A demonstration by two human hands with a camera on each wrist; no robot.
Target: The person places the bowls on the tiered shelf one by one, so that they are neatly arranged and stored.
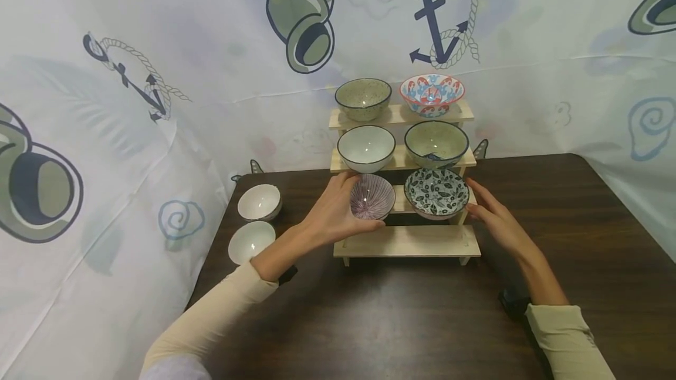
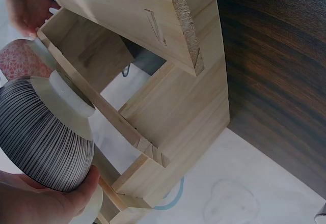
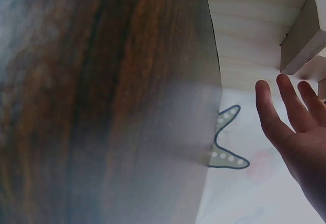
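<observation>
My left hand (image 1: 335, 210) grips a purple-striped bowl (image 1: 374, 197) at the left of the stand's second-lowest step, thumb in front and fingers behind. In the left wrist view, the bowl's striped outside (image 2: 46, 132) tilts above that step. Beside it sits a bowl with black leaf patterns (image 1: 436, 192), reddish on its outside. My right hand (image 1: 493, 216) is at that bowl's right edge, by the end of the step; whether it touches is unclear. In the right wrist view, the right hand's fingers (image 3: 293, 102) are extended and spread beside the wood.
The stepped wooden stand (image 1: 406, 242) also bears a speckled green bowl (image 1: 363, 98), a red-and-blue bowl (image 1: 432, 94), a white dark-rimmed bowl (image 1: 367, 146) and a green bowl (image 1: 436, 142). Two white bowls (image 1: 259, 201) lie on the dark table's left. Patterned cloth hangs behind.
</observation>
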